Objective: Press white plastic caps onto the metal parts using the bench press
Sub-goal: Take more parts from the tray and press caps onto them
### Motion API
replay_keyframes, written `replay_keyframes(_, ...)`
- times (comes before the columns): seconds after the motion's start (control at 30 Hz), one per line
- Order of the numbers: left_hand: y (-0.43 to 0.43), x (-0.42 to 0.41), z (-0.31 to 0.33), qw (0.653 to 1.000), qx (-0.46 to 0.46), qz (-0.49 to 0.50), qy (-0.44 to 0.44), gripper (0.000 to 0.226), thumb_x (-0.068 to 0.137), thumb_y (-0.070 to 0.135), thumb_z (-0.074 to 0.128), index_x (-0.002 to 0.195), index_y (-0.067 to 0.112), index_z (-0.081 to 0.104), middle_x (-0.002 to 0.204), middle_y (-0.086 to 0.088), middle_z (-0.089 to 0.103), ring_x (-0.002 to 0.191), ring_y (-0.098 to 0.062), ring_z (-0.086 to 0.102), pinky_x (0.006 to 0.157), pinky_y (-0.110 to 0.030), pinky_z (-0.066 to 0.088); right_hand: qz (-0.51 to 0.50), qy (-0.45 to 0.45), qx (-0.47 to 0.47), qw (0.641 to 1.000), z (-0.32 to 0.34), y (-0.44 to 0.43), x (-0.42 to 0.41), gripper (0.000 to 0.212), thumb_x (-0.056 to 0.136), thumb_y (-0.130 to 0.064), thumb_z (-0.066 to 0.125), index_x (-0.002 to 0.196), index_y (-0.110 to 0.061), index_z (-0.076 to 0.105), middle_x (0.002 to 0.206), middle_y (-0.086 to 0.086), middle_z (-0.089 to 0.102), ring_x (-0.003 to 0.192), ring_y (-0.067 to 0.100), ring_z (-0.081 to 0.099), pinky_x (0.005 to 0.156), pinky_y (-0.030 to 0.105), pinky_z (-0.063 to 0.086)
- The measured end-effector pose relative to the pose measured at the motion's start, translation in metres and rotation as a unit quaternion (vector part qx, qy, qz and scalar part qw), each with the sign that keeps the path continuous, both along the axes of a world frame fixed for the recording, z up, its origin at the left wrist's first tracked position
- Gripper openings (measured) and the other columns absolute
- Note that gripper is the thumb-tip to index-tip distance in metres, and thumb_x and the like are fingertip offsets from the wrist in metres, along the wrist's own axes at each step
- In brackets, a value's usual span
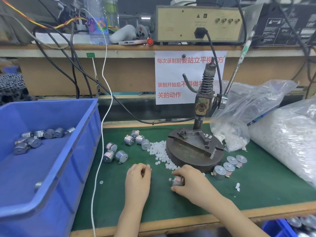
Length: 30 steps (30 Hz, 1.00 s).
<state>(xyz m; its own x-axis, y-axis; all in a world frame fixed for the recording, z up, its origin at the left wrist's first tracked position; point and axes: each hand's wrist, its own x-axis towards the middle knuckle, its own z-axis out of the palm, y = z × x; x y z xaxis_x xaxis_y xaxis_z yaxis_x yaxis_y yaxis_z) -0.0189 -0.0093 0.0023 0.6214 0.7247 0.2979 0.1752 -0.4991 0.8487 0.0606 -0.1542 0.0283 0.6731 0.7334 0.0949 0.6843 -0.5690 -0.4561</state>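
green mat covers the worktop. right hand rests on the mat just in front of the press, its fingers clamped round one motor lying on its side, with a white cap at the motor's left end. left hand lies beside it, not touching it, fingers curled inward; whether they hold anything cannot be told. loose caps are heaped beyond the hands, against the left edge of the press base. loose motors lie left of the heap. standing motors are grouped just right of the base. blue bin at far left holds further motors. clear bags of white parts lie at right, near the press.
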Motion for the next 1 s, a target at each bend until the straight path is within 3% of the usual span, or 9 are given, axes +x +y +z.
replay_keyframes(0.07, 0.0, 0.0, 0.0, 1.0, -0.003, -0.002, -0.001, 0.025, 0.09, 0.012, 0.055, 0.07, -0.001, 0.059, 0.073, -0.008, 0.055, 0.079, -0.029, 0.051, 0.072, -0.034, 0.038, -0.019, 0.017, 0.036, 0.999, 0.009, -0.004, 0.006, 0.04, 0.079, -0.027, 0.068, 0.117, -0.022, 0.059, 0.094, -0.011, 0.049, 0.089, 0.005, 0.048, 0.069, 0.006, 0.029)
replay_keyframes(0.13, 0.001, 0.001, -0.001, 1.0, -0.005, -0.001, 0.001, 0.024, 0.09, 0.013, 0.055, 0.071, 0.0, 0.06, 0.074, -0.007, 0.055, 0.079, -0.028, 0.051, 0.072, -0.034, 0.038, -0.057, 0.022, 0.077, 0.995, 0.02, -0.006, 0.017, 0.037, 0.076, -0.025, 0.071, 0.111, -0.024, 0.062, 0.095, -0.01, 0.052, 0.084, 0.004, 0.047, 0.067, 0.007, 0.029)
replay_keyframes(0.3, 0.001, 0.002, -0.002, 1.0, 0.004, -0.003, 0.002, 0.024, 0.09, 0.013, 0.054, 0.07, 0.002, 0.06, 0.072, -0.004, 0.055, 0.079, -0.025, 0.05, 0.066, -0.028, 0.033, -0.177, 0.029, 0.172, 0.969, 0.04, 0.0, 0.055, 0.03, 0.074, -0.034, 0.075, 0.092, -0.021, 0.056, 0.097, -0.004, 0.059, 0.089, 0.013, 0.056, 0.077, 0.028, 0.043)
replay_keyframes(0.5, 0.002, 0.003, -0.004, 0.999, 0.037, -0.003, 0.014, 0.024, 0.091, 0.014, 0.054, 0.07, 0.003, 0.058, 0.07, -0.001, 0.052, 0.08, -0.022, 0.047, 0.065, -0.024, 0.027, -0.264, -0.134, 0.091, 0.951, 0.034, 0.008, 0.091, 0.043, 0.078, -0.043, 0.069, 0.099, -0.007, 0.056, 0.104, 0.01, 0.054, 0.102, 0.028, 0.048, 0.086, 0.035, 0.035)
replay_keyframes(0.57, 0.002, 0.003, -0.004, 0.999, 0.041, -0.006, 0.017, 0.024, 0.091, 0.013, 0.054, 0.07, 0.003, 0.058, 0.071, -0.001, 0.052, 0.079, -0.022, 0.047, 0.065, -0.024, 0.027, -0.279, -0.149, 0.077, 0.945, 0.029, 0.01, 0.098, 0.049, 0.079, -0.046, 0.067, 0.101, -0.005, 0.055, 0.108, 0.014, 0.052, 0.104, 0.03, 0.045, 0.086, 0.034, 0.033)
replay_keyframes(0.77, 0.001, 0.002, -0.002, 0.999, 0.031, -0.01, 0.02, 0.024, 0.091, 0.014, 0.054, 0.069, 0.004, 0.057, 0.071, 0.0, 0.051, 0.08, -0.022, 0.046, 0.064, -0.025, 0.027, -0.326, -0.128, 0.097, 0.932, 0.024, 0.022, 0.104, 0.065, 0.077, -0.053, 0.065, 0.109, 0.001, 0.05, 0.114, 0.02, 0.051, 0.107, 0.038, 0.047, 0.086, 0.044, 0.039)
replay_keyframes(0.87, 0.001, 0.001, -0.001, 0.999, 0.029, -0.015, 0.023, 0.025, 0.091, 0.014, 0.054, 0.067, 0.007, 0.054, 0.069, 0.001, 0.049, 0.08, -0.023, 0.046, 0.064, -0.024, 0.026, -0.322, -0.129, 0.079, 0.935, 0.021, 0.026, 0.102, 0.074, 0.081, -0.054, 0.06, 0.129, -0.001, 0.042, 0.122, 0.021, 0.05, 0.114, 0.038, 0.044, 0.091, 0.046, 0.038)
replay_keyframes(0.93, 0.002, 0.001, -0.002, 0.999, 0.032, -0.016, 0.026, 0.027, 0.091, 0.014, 0.054, 0.064, 0.013, 0.049, 0.068, 0.003, 0.047, 0.079, -0.022, 0.045, 0.064, -0.024, 0.025, -0.29, -0.085, 0.103, 0.948, 0.025, 0.022, 0.105, 0.081, 0.082, -0.054, 0.059, 0.141, -0.006, 0.03, 0.131, 0.02, 0.044, 0.123, 0.036, 0.038, 0.098, 0.046, 0.035)
replay_keyframes(1.0, 0.002, 0.002, -0.002, 0.999, 0.033, -0.018, 0.031, 0.032, 0.091, 0.015, 0.053, 0.061, 0.019, 0.043, 0.067, 0.005, 0.046, 0.079, -0.022, 0.045, 0.063, -0.025, 0.024, -0.259, 0.01, 0.197, 0.946, 0.031, 0.012, 0.109, 0.081, 0.085, -0.046, 0.06, 0.146, -0.009, 0.021, 0.139, 0.018, 0.038, 0.129, 0.032, 0.035, 0.104, 0.044, 0.033)
